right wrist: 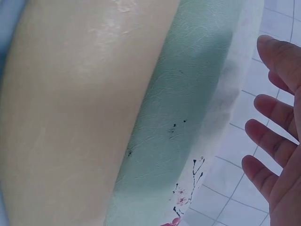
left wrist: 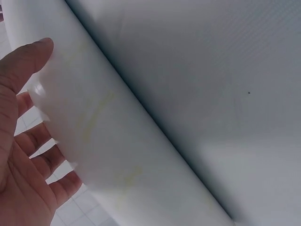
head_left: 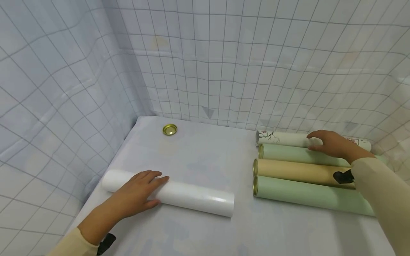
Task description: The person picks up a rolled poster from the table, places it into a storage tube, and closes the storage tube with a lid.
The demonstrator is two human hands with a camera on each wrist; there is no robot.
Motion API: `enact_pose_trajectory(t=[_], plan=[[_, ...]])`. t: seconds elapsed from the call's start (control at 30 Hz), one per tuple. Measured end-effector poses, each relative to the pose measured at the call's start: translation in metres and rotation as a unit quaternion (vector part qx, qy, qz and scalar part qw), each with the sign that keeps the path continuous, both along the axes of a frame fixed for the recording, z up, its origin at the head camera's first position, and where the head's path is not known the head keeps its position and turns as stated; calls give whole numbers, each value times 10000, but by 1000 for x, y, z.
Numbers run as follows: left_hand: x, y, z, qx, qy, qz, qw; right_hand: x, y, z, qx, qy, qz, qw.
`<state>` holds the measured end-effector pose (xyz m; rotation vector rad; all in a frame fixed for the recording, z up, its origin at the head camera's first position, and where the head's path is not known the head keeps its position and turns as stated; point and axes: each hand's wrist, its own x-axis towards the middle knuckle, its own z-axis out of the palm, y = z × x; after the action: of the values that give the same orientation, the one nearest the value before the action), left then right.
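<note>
"Looking at the left grip, would you say it has hold of the white tube?"

"Not clearly. Its fingers lie loosely spread across the tube, thumb on the near side, fingertips by the far edge. I can't tell whether they press. Most of the tube's length runs out to the right of that grip, lying flat on the counter."

"And the right grip?"

"Fingers parted and relaxed, nothing held. It's above the floral tube and the far green tube; the tan tube and the near green tube lie on the near side of it."

"How would the white one handle?"

"Light and stiff, I'd guess, if it's hollow card. That glossy skin could be slippery, and being round it may roll."

"So where to take hold?"

"Around the middle of its length, just right of the left grip, thumb and fingers on opposite sides. Squeezing hard might dent it."

"Anything beyond that grip?"

"A gold lid, well apart from the tube. It looks thin and rigid, so I'd pinch its rim."
</note>
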<state>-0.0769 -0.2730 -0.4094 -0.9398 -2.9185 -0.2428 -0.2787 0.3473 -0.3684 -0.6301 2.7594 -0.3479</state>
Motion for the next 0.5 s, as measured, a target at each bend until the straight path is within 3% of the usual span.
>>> enact_pose_trajectory(t=[0.5], plan=[[-1, -7, -2, -139, -475, -39, 9988, -24, -6, -7, 77, -229, -104, 9997]])
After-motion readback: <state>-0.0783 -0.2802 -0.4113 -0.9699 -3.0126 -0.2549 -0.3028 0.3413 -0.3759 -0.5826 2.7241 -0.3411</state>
